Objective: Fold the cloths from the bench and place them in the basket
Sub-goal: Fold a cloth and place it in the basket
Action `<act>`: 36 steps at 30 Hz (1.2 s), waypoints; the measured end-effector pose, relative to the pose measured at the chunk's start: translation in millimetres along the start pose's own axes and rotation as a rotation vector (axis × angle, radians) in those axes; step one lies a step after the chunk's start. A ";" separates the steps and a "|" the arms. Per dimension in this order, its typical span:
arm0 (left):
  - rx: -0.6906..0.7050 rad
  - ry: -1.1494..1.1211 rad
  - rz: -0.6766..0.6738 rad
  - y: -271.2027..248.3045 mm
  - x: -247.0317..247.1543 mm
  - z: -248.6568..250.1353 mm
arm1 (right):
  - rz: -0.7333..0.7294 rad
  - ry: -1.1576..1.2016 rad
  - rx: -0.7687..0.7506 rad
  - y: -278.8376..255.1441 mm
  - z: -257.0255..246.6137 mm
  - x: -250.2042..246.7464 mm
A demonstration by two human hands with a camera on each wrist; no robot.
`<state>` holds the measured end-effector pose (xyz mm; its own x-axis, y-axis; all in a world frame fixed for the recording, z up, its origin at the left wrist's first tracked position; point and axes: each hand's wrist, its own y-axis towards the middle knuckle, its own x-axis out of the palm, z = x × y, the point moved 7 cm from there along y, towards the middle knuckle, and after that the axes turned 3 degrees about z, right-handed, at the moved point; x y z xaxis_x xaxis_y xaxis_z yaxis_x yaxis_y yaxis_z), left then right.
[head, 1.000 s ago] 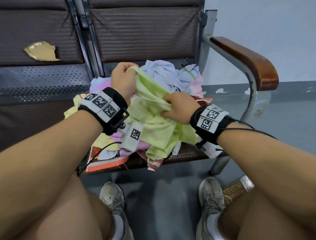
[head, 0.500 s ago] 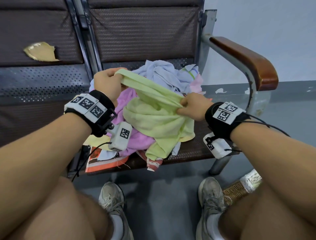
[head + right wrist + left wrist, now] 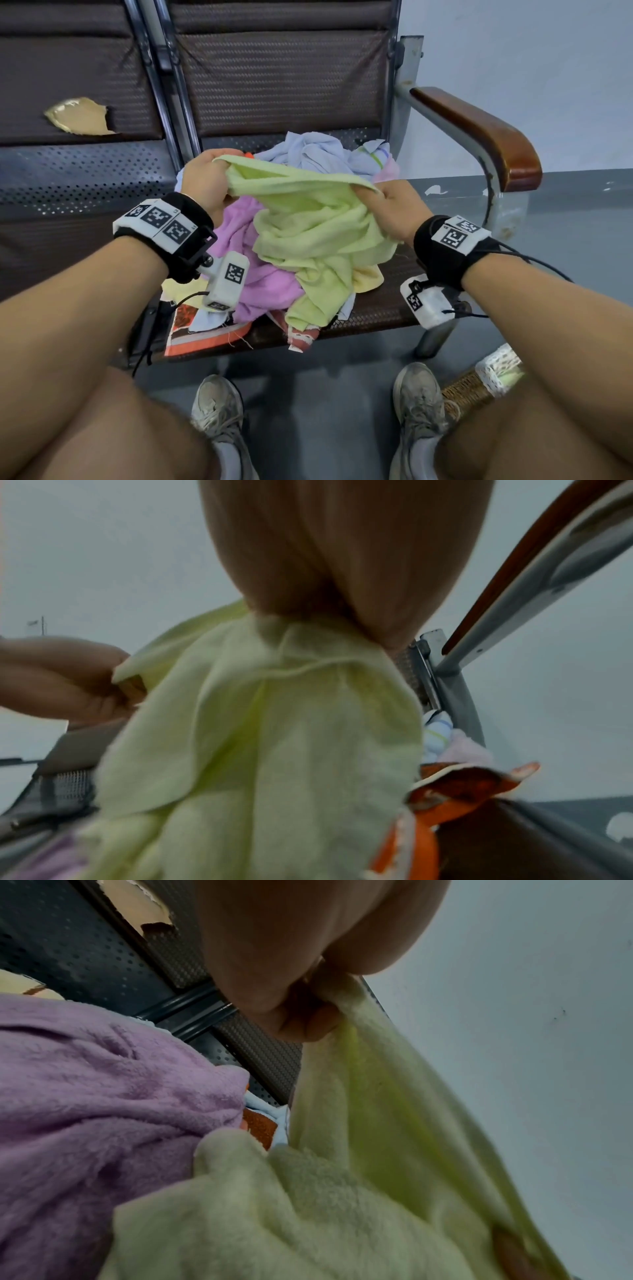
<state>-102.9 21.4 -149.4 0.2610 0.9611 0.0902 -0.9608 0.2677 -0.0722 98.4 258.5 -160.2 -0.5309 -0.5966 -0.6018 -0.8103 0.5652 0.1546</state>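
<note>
Grey walls and a grey floor surrounded the bench (image 3: 308, 85), whose right-hand seat at centre frame carried the pile of cloths (image 3: 329, 150). At inspection the left hand (image 3: 205, 181) pinched one end of the green cloth (image 3: 308, 219) and the right hand (image 3: 390, 209) was clamped on the other end, with a top edge drawn fairly straight between them. Compared with a second before, the hands had moved well apart; earlier they sat close together over the bunched cloth. That spread exposed more of the purple cloth (image 3: 246, 253) beneath. The green cloth's lower part still sagged in folds onto the pile and draped toward the seat's front edge, so it was not yet lifted clear. In my judgement this was the opening-out step ahead of the first fold. The basket (image 3: 469, 390) stood at lower right, on the floor beside the right shoe, largely hidden by the leg.
</note>
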 end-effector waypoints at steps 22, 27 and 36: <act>0.111 0.333 -0.001 -13.3 -20.7 23.2 | -0.028 -0.507 -0.163 0.0 -18.7 -42.6; 0.150 0.198 -0.108 -27.3 -5.4 69.2 | 0.091 -0.373 -0.198 5.7 -47.1 -67.0; 0.354 0.323 -0.258 -32.6 -5.0 153.2 | 0.119 -0.281 -0.270 18.2 -122.9 -118.6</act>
<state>-87.3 -2.5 4.7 0.4545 0.8540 -0.2532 -0.8198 0.5122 0.2560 116.2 269.6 10.3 -0.5666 -0.3358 -0.7525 -0.8034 0.4281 0.4139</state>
